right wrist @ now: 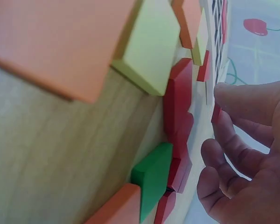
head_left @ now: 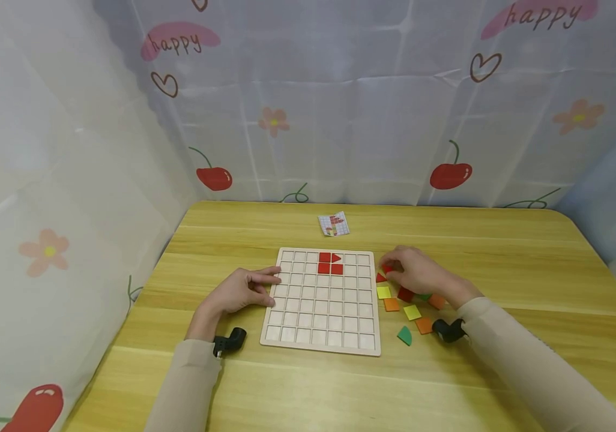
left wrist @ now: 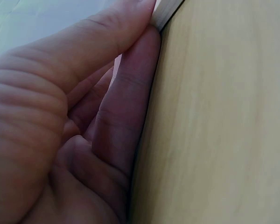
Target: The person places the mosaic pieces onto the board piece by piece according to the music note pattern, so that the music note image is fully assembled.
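Note:
A wooden grid board lies flat on the table, with three red squares and a red triangle set near its far edge. My left hand rests at the board's left edge, fingers extended over the rim and thumb against the side. In the left wrist view, the thumb and a finger meet the board's edge. Right of the board, my right hand pinches a small red piece between thumb and forefinger. The fingers hide most of its outline. Loose coloured pieces lie below this hand.
Yellow squares, orange squares, red pieces and a green quarter-round piece are scattered right of the board. A small printed pattern card lies beyond it. Printed curtains stand behind the table.

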{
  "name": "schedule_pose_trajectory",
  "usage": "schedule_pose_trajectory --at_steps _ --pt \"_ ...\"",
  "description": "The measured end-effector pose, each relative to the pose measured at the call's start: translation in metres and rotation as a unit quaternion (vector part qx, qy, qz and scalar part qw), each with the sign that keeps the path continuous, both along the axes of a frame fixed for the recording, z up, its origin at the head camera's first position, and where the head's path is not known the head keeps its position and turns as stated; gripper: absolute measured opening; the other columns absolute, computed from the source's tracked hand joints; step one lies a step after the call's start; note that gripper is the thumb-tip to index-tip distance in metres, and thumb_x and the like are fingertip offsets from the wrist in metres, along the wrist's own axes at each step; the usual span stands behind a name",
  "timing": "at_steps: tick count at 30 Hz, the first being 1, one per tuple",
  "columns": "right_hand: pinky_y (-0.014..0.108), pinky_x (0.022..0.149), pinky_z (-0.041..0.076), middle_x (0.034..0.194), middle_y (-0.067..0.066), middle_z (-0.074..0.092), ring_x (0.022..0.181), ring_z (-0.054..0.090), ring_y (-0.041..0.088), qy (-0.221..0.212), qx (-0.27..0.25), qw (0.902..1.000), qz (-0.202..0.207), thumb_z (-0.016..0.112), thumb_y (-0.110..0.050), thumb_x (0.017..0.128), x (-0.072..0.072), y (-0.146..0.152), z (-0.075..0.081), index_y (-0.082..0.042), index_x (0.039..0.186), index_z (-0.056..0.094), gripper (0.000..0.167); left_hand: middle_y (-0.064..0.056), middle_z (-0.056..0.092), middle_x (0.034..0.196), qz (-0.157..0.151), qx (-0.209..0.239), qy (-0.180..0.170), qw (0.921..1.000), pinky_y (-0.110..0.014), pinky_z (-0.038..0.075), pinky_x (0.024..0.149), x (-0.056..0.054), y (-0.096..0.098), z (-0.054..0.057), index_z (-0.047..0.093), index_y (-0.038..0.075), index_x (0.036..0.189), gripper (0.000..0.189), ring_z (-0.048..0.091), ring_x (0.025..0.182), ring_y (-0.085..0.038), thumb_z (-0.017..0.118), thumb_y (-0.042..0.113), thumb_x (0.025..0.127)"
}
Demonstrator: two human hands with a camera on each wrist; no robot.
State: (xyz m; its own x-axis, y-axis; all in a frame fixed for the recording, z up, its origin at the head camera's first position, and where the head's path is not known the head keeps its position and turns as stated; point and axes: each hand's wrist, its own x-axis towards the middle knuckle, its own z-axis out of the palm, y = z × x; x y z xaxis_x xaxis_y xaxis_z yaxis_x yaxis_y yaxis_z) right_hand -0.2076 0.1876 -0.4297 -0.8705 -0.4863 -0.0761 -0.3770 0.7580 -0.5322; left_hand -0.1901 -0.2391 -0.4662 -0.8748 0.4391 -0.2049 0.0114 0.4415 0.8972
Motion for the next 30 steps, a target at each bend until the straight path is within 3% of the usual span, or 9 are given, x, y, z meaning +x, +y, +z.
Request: schedule_pose_trajectory --at_steps 16,30 --pt "0.048 0.095 0.052 0.120 0.012 0.070 0.101 0.061 0.025 0.001 -0.008 0.9995 -0.031 0.068 -0.020 0.101 -0.005 -0.012 0.003 -0.005 0.128 0.069 0.032 0.004 0.055 0.155 -0.002 -0.004 0.008 1.0000 -0.017 0.047 0.093 0.001 0.000 -0.001 0.077 0.015 0.124 0.044 0.034 0.155 -0.021 0.088 0.014 0.081" --pt "0.040 0.088 0.052 0.110 0.007 0.070 0.095 0.060 0.022 -0.005 -0.020 0.9995 -0.022 0.071 -0.024 0.099 -0.014 -0.043 0.003 -0.007 0.123 0.071 0.030 0.005 0.054 0.155 0.002 -0.007 0.006 1.0000 -0.017 0.047 0.091 0.001 0.001 0.001 0.077 0.016 0.124 0.044 0.034 0.155 -0.020 0.088 0.015 0.081"
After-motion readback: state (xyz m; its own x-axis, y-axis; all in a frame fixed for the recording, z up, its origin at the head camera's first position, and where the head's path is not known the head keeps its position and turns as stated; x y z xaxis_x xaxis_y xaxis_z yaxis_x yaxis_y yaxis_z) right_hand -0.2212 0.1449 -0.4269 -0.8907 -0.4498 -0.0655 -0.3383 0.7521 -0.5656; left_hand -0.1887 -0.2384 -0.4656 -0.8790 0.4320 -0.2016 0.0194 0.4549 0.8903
